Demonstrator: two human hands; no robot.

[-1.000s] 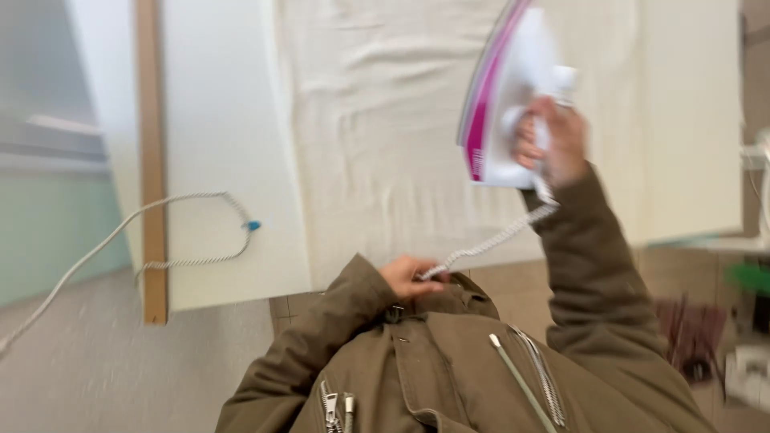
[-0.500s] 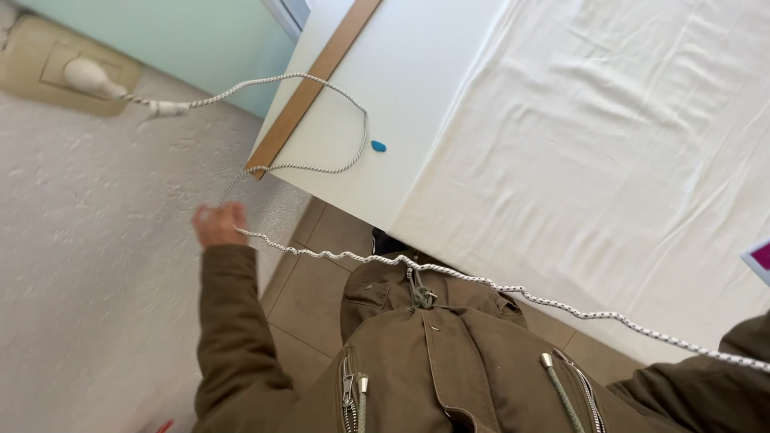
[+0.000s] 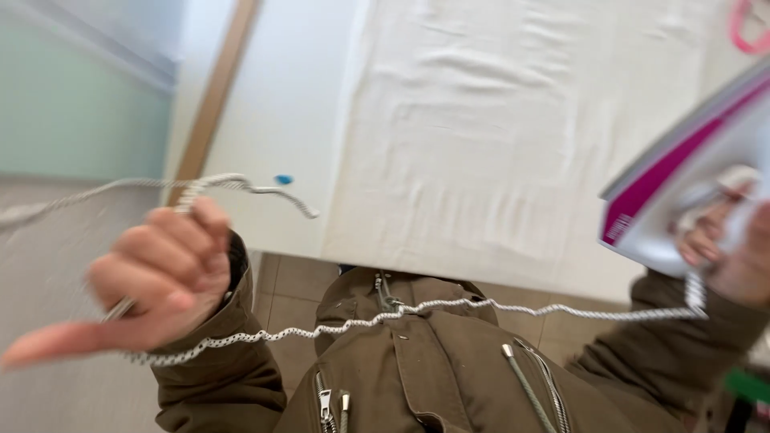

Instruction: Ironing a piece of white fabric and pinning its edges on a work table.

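My left hand is raised at the lower left, fingers curled around a white braided power cord. The cord runs from that fist across my olive jacket to the right. My right hand grips the handle of a white and magenta clothes iron, held tilted in the air at the right edge. Beyond both hands lies a white cloth spread flat on a white table. Another stretch of the cord loops over the table's left part.
A wooden strip runs along the table's left side, beside a pale green wall. A small blue mark sits on the table. Tiled floor shows under the table edge. A pink object is at the top right corner.
The view swung back over the table. My left hand came up close with the cord gripped in it. The iron, barely seen before, is now in view in my right hand.
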